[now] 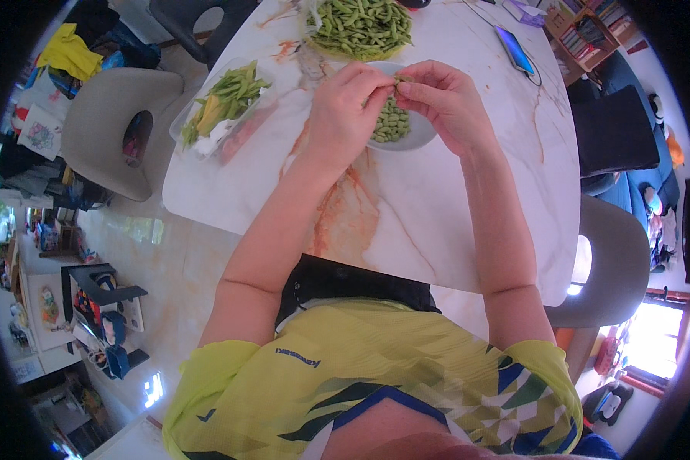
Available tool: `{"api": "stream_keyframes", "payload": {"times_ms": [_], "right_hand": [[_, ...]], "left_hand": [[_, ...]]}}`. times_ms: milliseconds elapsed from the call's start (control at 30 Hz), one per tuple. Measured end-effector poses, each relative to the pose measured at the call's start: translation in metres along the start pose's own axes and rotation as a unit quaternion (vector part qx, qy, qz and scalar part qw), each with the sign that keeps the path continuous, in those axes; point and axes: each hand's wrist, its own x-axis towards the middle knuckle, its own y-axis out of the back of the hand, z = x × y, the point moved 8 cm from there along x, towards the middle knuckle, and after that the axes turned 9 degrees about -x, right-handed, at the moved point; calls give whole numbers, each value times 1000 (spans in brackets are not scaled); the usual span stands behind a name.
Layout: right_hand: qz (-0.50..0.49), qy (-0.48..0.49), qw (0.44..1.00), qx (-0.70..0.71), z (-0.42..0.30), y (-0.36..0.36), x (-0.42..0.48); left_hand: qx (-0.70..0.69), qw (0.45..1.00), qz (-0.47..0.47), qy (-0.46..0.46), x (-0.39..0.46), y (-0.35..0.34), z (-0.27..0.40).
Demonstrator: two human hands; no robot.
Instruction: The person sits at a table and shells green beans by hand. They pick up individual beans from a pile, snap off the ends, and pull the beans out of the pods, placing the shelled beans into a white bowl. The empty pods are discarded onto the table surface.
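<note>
Over a white bowl point(422, 133) of shelled green beans point(392, 122), my left hand point(348, 106) and my right hand point(445, 100) meet at the fingertips. Between thumb and finger, my right hand pinches a green bean pod point(401, 80). The fingertips of my left hand touch the pod's left end and seem to grip it too. Just behind the bowl lies a large heap of unshelled pods point(362, 26) in a clear plastic bag. To the left of my hands, a clear plastic tray point(178, 123) holds pods, a yellowish piece and white scraps.
The marble-patterned table point(437, 218) reaches close to my body. On it, a phone point(513, 50) with a cable lies at the back right, near a tissue pack point(524, 12). Grey chairs point(115, 126) stand at the left and right edges.
</note>
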Motion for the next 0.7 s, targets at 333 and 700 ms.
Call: {"api": "stream_keyframes", "payload": {"times_ms": [333,700], "right_hand": [[35,-1,999,22,9,3,2],[47,6,999,-12,5,3,1]], "left_hand": [[51,998,-7,-44,-2,-4,8],[97,993,-1,-62,-4,-5,11]]}}
